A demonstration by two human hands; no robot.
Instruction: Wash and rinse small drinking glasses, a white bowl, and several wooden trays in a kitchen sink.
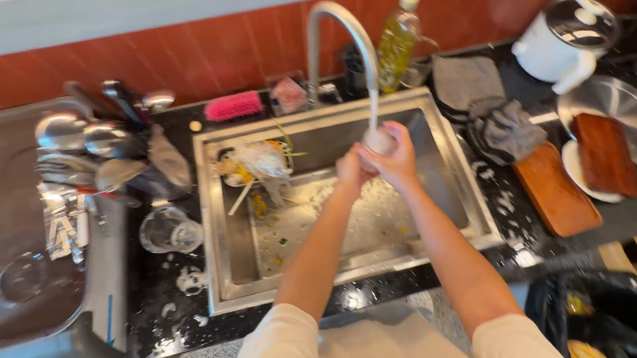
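nearest, a black bin bag point(620, 317) sits low at the right. beyond it both hands meet over the steel sink point(459, 181): the left hand point(350, 170) and the right hand point(397, 160) close their fingers point(400, 134) around a small pale round object point(379, 142), too blurred to name, held right under the water falling from the curved tap point(335, 25). the sink floor below is foamy, and food scraps with a crumpled clear wrapper point(258, 161) lie in its far left corner. on the dark wet surface point(168, 310), a clear glass point(167, 228) lies left of the sink, with ladles and spoons point(89, 143) beyond it. to the right are two wooden boards point(557, 195), a grey cloth point(504, 130) and a white rice cooker point(566, 38). farthest, by the wall, a pink brush point(233, 105) and a yellow oil bottle point(397, 39).
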